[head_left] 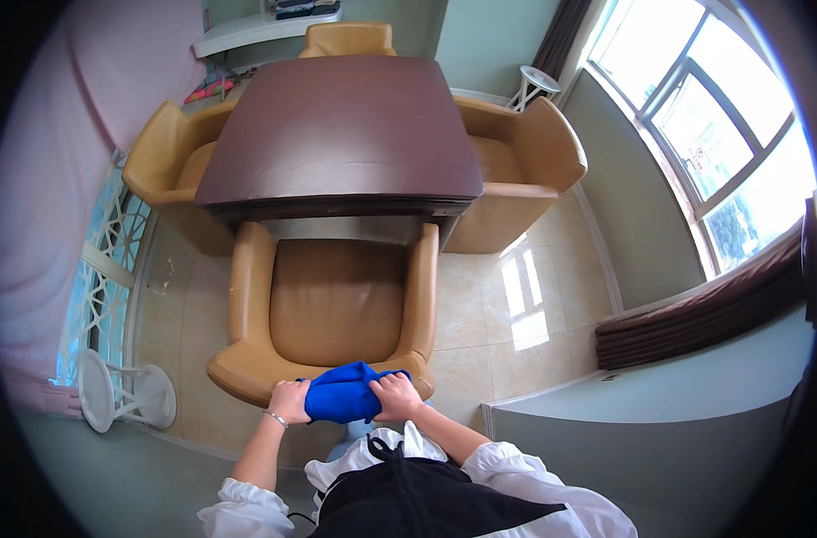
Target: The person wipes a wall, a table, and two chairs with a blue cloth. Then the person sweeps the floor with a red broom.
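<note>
A blue cloth (342, 397) is stretched between my two hands, bunched at its ends, by the top of the backrest of a tan leather armchair (338, 302). My left hand (291, 402) grips the cloth's left end and wears a silver bracelet at the wrist. Its right end is held in my right hand (395, 397), close to the chair back's right corner. Whether the cloth touches the leather cannot be told. Beyond the chair stands a dark reddish-brown table (344, 128), with the chair's arms reaching to its near edge.
More tan armchairs stand at the table's left (173, 155), right (522, 155) and far side (349, 39). A white stool (156, 397) lies on its side at lower left; another round-topped stool (540, 79) stands near the window. A pink curtain (52, 168) hangs left.
</note>
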The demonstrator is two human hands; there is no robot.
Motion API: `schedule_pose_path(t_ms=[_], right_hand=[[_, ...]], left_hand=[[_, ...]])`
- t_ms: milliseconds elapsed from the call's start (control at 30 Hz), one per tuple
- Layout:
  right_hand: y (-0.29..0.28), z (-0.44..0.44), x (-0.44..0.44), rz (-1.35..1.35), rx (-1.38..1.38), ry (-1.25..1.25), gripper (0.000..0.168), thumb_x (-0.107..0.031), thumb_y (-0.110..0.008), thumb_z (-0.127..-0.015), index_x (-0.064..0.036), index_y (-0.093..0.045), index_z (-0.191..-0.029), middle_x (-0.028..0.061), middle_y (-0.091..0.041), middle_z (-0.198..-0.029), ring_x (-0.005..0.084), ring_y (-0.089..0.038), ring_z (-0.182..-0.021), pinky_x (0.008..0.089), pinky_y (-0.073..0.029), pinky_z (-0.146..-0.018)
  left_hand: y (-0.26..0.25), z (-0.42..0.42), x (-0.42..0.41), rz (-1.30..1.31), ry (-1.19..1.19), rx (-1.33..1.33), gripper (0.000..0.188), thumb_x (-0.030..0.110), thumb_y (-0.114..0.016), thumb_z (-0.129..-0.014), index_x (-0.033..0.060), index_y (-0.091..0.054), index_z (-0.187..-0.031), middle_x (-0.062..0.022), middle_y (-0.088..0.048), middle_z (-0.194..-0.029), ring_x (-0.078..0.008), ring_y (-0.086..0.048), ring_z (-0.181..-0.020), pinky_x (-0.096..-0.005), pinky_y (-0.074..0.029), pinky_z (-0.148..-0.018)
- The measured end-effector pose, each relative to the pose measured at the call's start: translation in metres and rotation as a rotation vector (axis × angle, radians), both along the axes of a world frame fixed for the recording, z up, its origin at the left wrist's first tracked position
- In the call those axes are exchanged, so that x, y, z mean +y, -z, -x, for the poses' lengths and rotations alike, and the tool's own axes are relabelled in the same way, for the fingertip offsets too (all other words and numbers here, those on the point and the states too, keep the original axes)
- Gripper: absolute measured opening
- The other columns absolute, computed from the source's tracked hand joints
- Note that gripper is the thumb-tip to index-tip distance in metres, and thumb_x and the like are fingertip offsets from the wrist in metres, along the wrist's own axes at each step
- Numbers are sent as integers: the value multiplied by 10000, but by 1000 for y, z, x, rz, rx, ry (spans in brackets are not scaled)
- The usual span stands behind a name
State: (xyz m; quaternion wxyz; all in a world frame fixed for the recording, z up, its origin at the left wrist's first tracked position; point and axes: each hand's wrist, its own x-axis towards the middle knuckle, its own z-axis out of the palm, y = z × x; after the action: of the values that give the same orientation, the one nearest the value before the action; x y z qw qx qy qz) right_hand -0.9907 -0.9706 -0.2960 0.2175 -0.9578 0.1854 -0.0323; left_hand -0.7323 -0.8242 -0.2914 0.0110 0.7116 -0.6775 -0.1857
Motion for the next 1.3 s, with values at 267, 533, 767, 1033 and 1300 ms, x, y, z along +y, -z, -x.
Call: schedule_pose_path(t_ms=[267, 533, 767, 1033, 1300], right_hand=[[10, 18, -9, 22, -34, -81, 621, -480, -778, -543, -72, -555, -954, 99, -590, -821, 279, -595, -853, 397, -435, -781], [1, 31, -12, -40, 64, -180, 668, -482, -789, -561, -64, -536, -1016, 115, -602, -885, 286, -589, -915, 392, -427, -817], [2, 25, -3, 32, 112, -132, 665, -398, -729, -657, -68, -513, -1192, 122, -602, -958, 299, -583, -961, 408, -421, -856], [-4, 51, -9, -45, 30, -38, 887, -554, -696, -631, -50, -449, -1318, 136, -561, -1024, 316, -532, -1025, 434, -369, -962], [-1, 84, 14, -323, -60, 705, 795, -358, -626, -760, -35, -319, -1419, 211, -514, -1173, 379, -473, -1132, 435, -348, -1018]], left_hand=[[7, 22, 8, -6, -42, -70, 480, 322, -779, -516, 105, -588, -899, -136, -662, -732, -315, -660, -718, -418, -510, -693], [12, 52, 29, 58, -162, -1, 455, 286, -761, -535, 98, -580, -907, -129, -668, -779, -308, -656, -749, -430, -483, -707], [-3, 53, 29, 58, -175, -46, 543, 169, -723, -588, 91, -525, -1088, -124, -619, -1012, -296, -581, -1021, -471, -423, -865], [16, 53, -16, -308, 77, 177, 855, 269, -787, -549, 17, -416, -1277, -179, -567, -1187, -317, -533, -1152, -505, -378, -1005], [73, 91, -105, -567, 284, 676, 1309, 597, -810, -486, 4, -176, -1464, -259, -301, -1463, -356, -273, -1377, -407, -245, -1132]])
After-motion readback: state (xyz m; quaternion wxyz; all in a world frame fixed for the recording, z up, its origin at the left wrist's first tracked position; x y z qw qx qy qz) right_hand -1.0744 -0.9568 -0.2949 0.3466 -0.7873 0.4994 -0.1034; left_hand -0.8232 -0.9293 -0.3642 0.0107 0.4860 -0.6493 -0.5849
